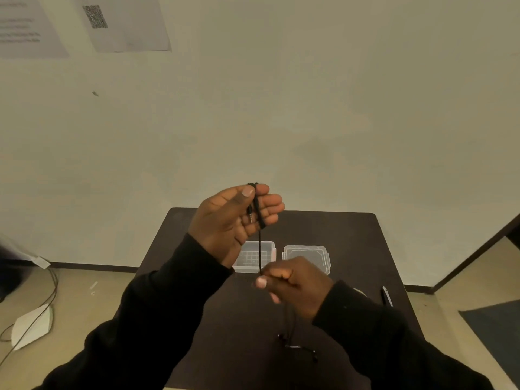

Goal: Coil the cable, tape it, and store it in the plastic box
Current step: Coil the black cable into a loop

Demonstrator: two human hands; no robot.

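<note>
My left hand (233,218) is raised above the table with a thin black cable (259,249) wound in several turns around its fingers; the plug end rests in the palm under my thumb. The cable runs straight down to my right hand (292,280), which pinches it between thumb and fingers. Below that hand the rest of the cable hangs down and its loose end lies on the dark table (351,243) near the front. Behind my hands stands the clear plastic box (261,257), open, with its lid (306,256) lying just to its right.
A pen (386,295) lies on the table at the right, with a pale round object partly hidden behind my right sleeve. On the floor at the left are a white mask (32,325) and cords. Papers hang on the wall.
</note>
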